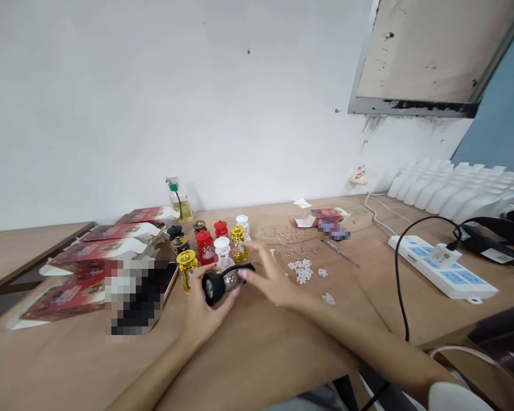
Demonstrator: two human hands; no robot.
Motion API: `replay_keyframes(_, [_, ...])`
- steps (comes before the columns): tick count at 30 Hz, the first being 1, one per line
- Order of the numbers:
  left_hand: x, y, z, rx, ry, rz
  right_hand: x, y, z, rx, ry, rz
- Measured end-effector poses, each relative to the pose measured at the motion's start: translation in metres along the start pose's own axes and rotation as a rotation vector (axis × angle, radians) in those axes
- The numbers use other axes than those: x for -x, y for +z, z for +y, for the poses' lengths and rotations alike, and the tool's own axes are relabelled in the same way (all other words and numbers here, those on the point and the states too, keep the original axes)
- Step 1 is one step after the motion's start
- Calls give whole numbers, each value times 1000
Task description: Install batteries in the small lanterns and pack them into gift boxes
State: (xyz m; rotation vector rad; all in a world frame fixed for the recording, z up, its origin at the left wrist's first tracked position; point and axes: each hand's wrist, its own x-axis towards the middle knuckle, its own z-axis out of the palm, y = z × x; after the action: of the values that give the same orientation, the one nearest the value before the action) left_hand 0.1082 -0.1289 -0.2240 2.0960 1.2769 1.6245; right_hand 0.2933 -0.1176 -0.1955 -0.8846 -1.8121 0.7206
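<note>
Evidently mid-work: a black lantern (223, 283) is gripped sideways over the counter (261, 354) by the left hand (205, 311), its end pinched by the right hand (274, 279) — finished-looking lanterns (214, 242) stand behind, wire hooks (289, 240) lie loose.

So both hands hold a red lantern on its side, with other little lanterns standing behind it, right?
No, the lantern held by the left hand and right hand is black, not red; the head view shows it. It lies on its side, other little lanterns standing behind.
</note>
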Motion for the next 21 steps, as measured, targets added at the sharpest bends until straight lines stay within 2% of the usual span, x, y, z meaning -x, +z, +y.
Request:
replay_keyframes(4, [-2,-1,8,-95,280,7,25,23,-14,-139,-149,-123])
replay_keyframes(9, [-7,11,16,-152,528,62,28,23,-11,-303,-118,7])
replay_keyframes(12, [-4,24,14,-70,525,102,28,18,-8,-291,-177,53])
replay_keyframes(15, [2,32,10,30,419,73,27,16,-7,-195,-312,40])
replay_keyframes(18, [5,30,10,6,320,2,27,16,-7,-122,-408,26])
replay_keyframes(21, [4,25,12,-60,297,-52,27,17,-6,-112,-405,39])
